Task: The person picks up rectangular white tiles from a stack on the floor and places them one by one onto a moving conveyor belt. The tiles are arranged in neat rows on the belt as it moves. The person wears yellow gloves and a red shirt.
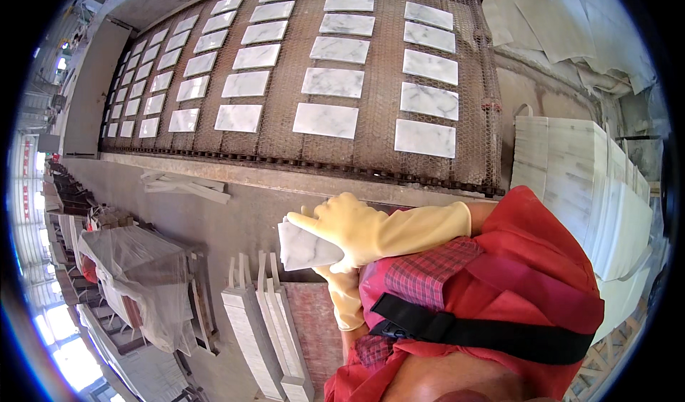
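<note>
Right hand and left hand at a marble tile

Head view: the marble tile, white with grey veins, is left of the wearer's red clothing and just below the near rail of a mesh conveyor in the picture. The right hand, in a yellow glove, has its grip closed on the tile, with a finger reaching along the upper edge. The left hand, gloved alike, meets the tile's lower right edge; its fingers are largely hidden, so I cannot tell how far its grip is closed. Whether more than one tile is held is also unclear.

On the conveyor, similar pale tiles lie flat in spaced rows. Below the hands are long pale bars beside a reddish board. A plastic-wrapped pile stands at left; large pale slabs stand at right. Loose white strips lie on the floor.
</note>
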`<action>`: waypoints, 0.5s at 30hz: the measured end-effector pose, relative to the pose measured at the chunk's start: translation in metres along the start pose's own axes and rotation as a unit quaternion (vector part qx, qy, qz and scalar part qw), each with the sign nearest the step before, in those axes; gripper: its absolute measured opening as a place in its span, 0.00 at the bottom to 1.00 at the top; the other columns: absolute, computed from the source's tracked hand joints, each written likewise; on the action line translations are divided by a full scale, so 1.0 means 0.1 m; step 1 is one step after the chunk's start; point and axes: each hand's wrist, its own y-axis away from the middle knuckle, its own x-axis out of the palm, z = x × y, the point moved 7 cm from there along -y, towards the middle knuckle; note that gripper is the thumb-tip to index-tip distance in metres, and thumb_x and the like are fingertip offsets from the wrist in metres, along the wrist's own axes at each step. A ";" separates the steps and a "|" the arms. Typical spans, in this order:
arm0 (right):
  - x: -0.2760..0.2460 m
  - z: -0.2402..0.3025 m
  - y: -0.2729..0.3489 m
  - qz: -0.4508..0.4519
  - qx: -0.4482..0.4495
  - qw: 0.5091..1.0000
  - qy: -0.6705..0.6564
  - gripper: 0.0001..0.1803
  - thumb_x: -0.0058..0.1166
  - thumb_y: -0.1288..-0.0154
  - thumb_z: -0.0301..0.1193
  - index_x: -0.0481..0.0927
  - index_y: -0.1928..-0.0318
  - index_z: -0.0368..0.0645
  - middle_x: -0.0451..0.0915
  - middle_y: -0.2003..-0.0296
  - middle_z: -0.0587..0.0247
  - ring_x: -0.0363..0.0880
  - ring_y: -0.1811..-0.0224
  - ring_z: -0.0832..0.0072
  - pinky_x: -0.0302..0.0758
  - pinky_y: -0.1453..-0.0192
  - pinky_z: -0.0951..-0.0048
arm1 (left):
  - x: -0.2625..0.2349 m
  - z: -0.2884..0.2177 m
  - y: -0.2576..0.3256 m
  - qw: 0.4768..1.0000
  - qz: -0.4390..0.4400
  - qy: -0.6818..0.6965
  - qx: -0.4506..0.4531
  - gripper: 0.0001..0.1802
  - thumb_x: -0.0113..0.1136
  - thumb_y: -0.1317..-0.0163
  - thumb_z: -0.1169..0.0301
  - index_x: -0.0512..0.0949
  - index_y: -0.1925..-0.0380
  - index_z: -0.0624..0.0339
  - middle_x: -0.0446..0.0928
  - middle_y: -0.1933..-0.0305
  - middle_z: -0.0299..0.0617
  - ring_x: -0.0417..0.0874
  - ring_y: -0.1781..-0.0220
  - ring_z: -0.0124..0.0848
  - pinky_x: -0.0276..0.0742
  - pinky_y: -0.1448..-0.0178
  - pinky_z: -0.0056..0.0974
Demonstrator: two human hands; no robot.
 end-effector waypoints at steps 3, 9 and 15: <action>-0.03 0.08 0.05 -0.028 0.000 0.999 -0.029 0.69 0.84 0.58 0.51 0.62 0.16 0.42 0.87 0.52 0.49 0.89 0.50 0.51 0.82 0.44 0.52 | -0.04 -0.06 0.06 1.000 0.003 -0.012 0.008 0.42 0.57 0.15 0.58 0.47 0.10 0.45 0.60 0.12 0.55 0.68 0.16 0.56 0.71 0.16 0.63; -0.03 0.15 0.26 -0.142 -0.017 0.966 -0.216 0.66 0.82 0.54 0.46 0.63 0.15 0.44 0.84 0.42 0.42 0.83 0.39 0.43 0.79 0.32 0.49 | -0.20 -0.28 0.25 0.998 0.010 -0.047 0.033 0.42 0.57 0.15 0.58 0.48 0.10 0.45 0.61 0.12 0.55 0.69 0.17 0.56 0.72 0.16 0.63; 0.03 0.10 0.61 -0.151 0.053 0.864 -0.478 0.64 0.80 0.52 0.41 0.63 0.13 0.47 0.79 0.28 0.44 0.78 0.26 0.56 0.71 0.20 0.57 | -0.25 -0.35 0.43 0.976 0.047 -0.209 0.040 0.41 0.57 0.15 0.58 0.49 0.10 0.45 0.61 0.13 0.55 0.70 0.17 0.56 0.73 0.17 0.63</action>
